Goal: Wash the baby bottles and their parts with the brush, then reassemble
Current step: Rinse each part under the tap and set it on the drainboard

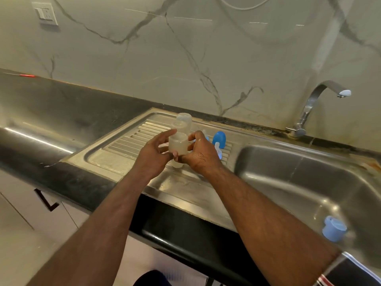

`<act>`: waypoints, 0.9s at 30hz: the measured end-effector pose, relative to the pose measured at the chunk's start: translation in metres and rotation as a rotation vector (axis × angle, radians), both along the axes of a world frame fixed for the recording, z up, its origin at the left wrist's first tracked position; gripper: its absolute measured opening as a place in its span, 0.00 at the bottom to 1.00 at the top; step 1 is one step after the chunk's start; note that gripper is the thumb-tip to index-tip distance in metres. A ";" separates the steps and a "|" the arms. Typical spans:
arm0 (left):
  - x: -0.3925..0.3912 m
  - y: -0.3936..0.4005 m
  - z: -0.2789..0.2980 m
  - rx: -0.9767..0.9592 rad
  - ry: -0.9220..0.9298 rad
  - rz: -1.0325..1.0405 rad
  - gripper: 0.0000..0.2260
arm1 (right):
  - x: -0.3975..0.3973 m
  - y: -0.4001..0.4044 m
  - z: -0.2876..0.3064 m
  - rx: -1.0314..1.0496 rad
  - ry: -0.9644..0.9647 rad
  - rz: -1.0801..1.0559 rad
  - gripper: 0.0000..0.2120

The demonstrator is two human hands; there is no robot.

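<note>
Both forearms are extending forward; right hand (201, 151) fingers are grasping the clear cloudy plastic baby bottle (179, 144), while left hand (153, 153) fingers, released, are touching its side.

At centre frame, 2 hands meet over a steel drainboard (115, 159): the right hand (201, 154) grips a clear baby bottle (179, 144), the left hand (153, 154) touching it. A blue cap (219, 137) stands just behind; a tap (317, 104) at right.

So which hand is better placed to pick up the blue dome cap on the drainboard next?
Probably the left hand: its fingers look loose, while the right hand grips the clear plastic bottle. The blue dome cap lies beyond the right hand, though.
</note>
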State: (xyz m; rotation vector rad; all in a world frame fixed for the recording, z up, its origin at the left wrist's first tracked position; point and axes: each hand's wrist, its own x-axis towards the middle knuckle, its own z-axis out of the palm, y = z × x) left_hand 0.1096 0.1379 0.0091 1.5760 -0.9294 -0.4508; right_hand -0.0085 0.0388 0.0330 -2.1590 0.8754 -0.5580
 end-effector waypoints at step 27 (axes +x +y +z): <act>-0.186 -0.121 -0.006 0.418 -0.744 -0.304 0.23 | -0.180 -0.101 -0.008 -0.190 0.461 -0.400 0.04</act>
